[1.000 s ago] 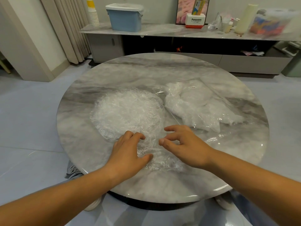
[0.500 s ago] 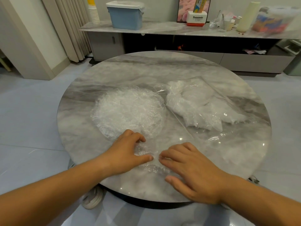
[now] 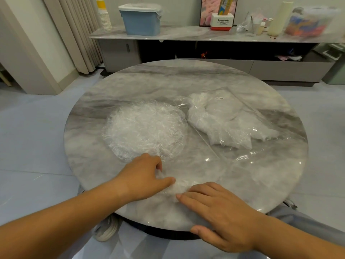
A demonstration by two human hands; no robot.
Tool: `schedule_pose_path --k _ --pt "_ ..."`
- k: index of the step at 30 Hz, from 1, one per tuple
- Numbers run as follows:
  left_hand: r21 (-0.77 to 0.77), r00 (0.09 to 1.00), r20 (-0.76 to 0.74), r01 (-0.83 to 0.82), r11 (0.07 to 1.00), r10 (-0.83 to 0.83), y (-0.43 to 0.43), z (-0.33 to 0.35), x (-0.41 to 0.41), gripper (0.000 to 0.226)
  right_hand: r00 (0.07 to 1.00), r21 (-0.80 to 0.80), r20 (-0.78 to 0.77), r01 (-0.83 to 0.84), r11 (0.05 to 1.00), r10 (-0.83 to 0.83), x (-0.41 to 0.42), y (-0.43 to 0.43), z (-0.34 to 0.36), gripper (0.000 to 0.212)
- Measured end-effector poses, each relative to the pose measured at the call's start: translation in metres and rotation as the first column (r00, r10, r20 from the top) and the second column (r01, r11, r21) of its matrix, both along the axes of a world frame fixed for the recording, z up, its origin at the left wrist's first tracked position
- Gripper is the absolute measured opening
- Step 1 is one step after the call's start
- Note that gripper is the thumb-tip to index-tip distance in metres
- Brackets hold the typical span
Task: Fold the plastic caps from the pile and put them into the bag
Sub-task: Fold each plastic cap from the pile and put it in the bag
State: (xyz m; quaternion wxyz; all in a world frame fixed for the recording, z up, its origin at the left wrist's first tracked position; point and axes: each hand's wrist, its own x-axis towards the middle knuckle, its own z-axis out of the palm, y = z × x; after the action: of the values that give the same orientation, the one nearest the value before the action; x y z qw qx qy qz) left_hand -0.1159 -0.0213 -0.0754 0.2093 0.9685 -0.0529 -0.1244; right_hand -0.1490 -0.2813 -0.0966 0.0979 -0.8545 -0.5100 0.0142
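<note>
Pile point(image 3: 145, 128) beside bag point(image 3: 229, 118); bin point(image 3: 141, 20) behind table point(image 3: 168, 77)

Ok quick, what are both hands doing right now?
Left hand: pinching the plastic cap.
Right hand: open, fingers flat, pressing on it.

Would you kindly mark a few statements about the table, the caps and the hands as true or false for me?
1. The pile of caps lies left of the bag on the round table. True.
2. The bag is empty. False: it holds white folded caps.
3. The left hand pinches a cap near the table's front edge. True.
4. The right hand hovers above the table. False: its straight fingers lie flat on that cap.
5. The blue bin stands on the round table. False: it stands on the sideboard behind.
</note>
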Motion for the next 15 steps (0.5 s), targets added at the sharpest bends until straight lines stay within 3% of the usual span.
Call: schedule_pose_path --k 3,15 --pt "0.049 1.000 0.012 -0.002 0.999 0.002 0.009 -0.004 0.001 0.040 1.000 -0.012 0.009 0.024 1.000 -0.024 0.000 -0.007 -0.001 0.050" --pt "0.086 0.990 0.133 -0.061 0.994 0.049 0.004 -0.002 -0.016 0.048 0.991 0.059 -0.095 0.101 0.993 -0.095 0.003 -0.015 -0.001 0.041"
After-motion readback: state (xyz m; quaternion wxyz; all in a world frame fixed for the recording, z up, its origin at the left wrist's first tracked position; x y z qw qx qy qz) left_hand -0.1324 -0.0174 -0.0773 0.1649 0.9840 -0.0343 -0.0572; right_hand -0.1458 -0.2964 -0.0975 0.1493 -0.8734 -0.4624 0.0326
